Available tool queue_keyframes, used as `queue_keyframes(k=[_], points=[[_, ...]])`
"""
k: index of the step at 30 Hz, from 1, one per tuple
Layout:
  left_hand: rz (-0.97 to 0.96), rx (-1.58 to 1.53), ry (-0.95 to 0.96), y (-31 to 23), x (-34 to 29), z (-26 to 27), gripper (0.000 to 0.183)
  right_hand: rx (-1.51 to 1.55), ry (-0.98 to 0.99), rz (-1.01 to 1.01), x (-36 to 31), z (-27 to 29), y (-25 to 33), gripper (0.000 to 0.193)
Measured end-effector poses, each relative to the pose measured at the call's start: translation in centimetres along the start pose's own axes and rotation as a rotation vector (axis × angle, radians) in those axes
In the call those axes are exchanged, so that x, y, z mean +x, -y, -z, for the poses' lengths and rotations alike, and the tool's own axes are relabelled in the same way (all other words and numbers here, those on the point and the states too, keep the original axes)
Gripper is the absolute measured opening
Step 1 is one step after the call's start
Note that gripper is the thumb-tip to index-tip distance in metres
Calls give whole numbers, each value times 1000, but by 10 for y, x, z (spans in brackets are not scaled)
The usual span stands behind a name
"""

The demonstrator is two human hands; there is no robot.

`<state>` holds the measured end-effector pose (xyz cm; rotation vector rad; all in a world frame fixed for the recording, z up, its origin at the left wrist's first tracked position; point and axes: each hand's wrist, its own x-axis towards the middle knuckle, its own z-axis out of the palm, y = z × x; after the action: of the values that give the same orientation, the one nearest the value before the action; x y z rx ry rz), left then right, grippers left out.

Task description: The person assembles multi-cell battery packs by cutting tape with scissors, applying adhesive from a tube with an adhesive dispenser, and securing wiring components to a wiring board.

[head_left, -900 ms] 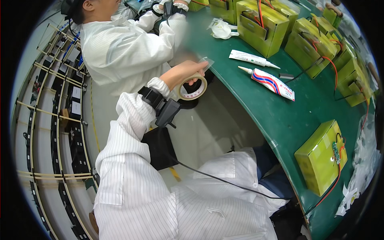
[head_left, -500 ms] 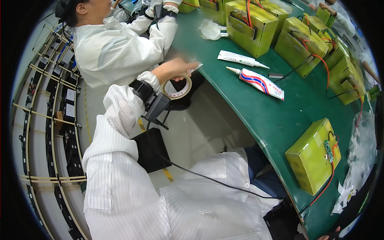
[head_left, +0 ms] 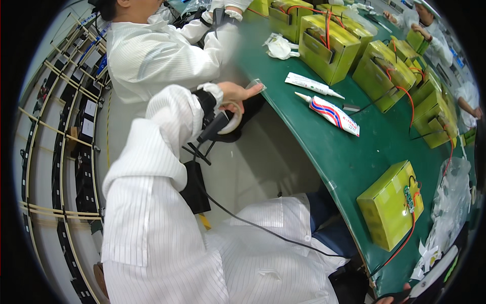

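Note:
My left hand (head_left: 234, 95) is closed around a roll of clear tape (head_left: 233, 121), which hangs below the fingers just off the table's left edge. A short loose end of the tape (head_left: 257, 85) sticks up at the thumb tip. Only fingertips of my right hand (head_left: 406, 287) show at the bottom right edge, beside a long pale and dark object (head_left: 434, 272) that I cannot make out; its grip is hidden. A yellow-green wrapped battery pack (head_left: 386, 205) with a small green circuit board (head_left: 409, 198) and red and black wires lies on the table near that hand.
Two white glue tubes (head_left: 335, 115) lie mid-table on the green top (head_left: 324, 147). Several more battery packs (head_left: 329, 48) stand beyond, near a crumpled white glove (head_left: 280, 46). Clear plastic film (head_left: 448, 195) lies at the right. A co-worker (head_left: 162, 50) sits close by on the left.
My left hand has shifted slightly right with the tape roll, which has turned more edge-on. The view has shifted a little. The pale and dark object has come into view near my right hand.

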<state>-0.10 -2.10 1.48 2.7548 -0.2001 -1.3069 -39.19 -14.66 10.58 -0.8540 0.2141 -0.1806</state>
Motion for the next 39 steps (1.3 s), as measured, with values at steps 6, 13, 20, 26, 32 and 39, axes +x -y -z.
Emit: queue_keyframes(k=[6, 13, 20, 26, 32, 39], points=[[-328, -366, 257, 65, 17, -12, 55, -111, 53, -273, 3, 2, -20, 85], [-624, -761, 274, 84, 15, -35, 38, -232, 305, -461, 47, 39, -58, 100], [-662, -758, 384, 96, 34, -25, 34, -560, 317, -535, 156, 10, -88, 67], [-696, -919, 334, 90, 40, -36, 18, -779, 228, -532, 196, 3, -98, 68], [-672, -958, 317, 89, 42, -35, 17, -879, 207, -565, 220, -4, -99, 70], [-650, -987, 329, 89, 43, -33, 15, -901, 181, -509, 225, -1, -104, 68]])
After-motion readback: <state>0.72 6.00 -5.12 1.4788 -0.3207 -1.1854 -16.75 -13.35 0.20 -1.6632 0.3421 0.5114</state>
